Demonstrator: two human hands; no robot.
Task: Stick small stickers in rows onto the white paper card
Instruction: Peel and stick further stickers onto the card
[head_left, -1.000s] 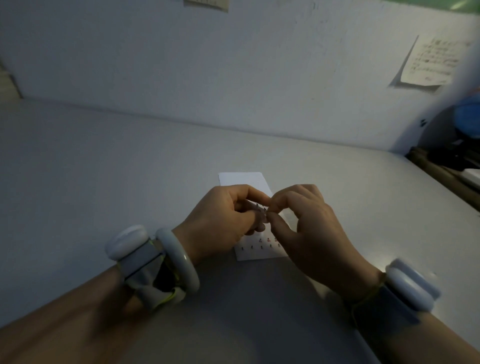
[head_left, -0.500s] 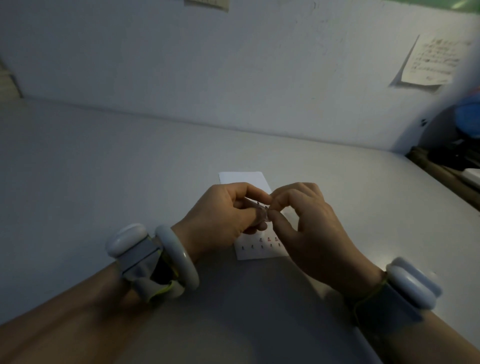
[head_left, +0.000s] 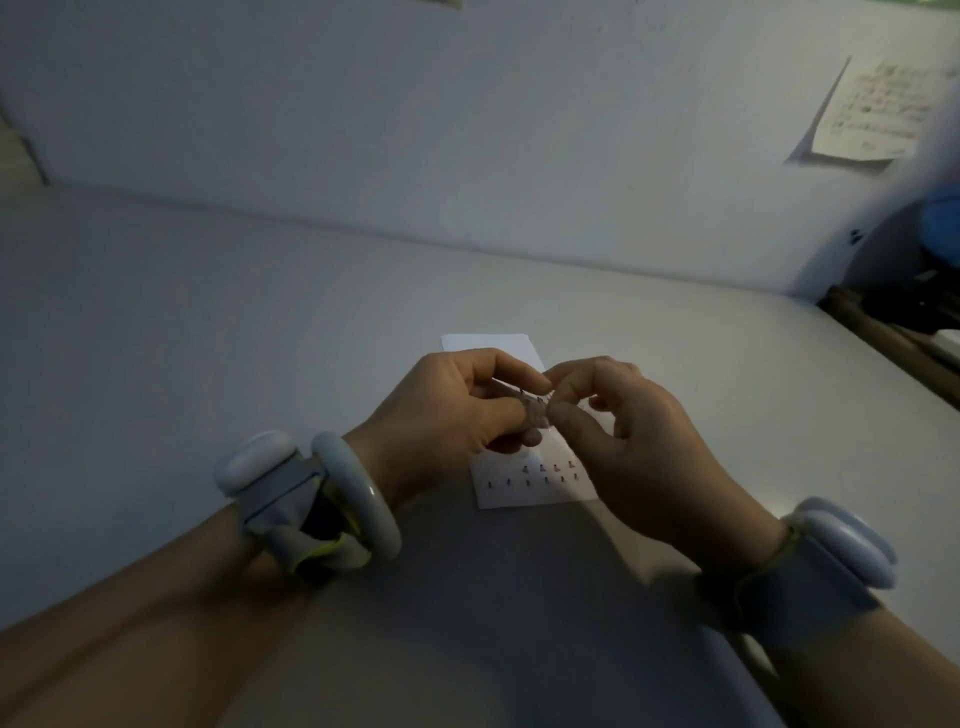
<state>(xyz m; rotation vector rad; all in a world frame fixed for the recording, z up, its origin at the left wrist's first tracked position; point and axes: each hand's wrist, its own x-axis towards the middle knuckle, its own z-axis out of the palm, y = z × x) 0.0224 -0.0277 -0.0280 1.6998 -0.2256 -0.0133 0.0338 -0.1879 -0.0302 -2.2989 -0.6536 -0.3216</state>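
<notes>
Pinching continues unchanged: a clear sticker strip (head_left: 535, 410) is still gripped by both hands (head_left: 447, 410) (head_left: 639, 457) above the card (head_left: 535, 493).

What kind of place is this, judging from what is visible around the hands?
Probably a plain work desk in a dim room: a bare pale table set against a white wall, a handwritten note stuck on that wall, and a white paper card with rows of tiny stickers lying on the table.
</notes>
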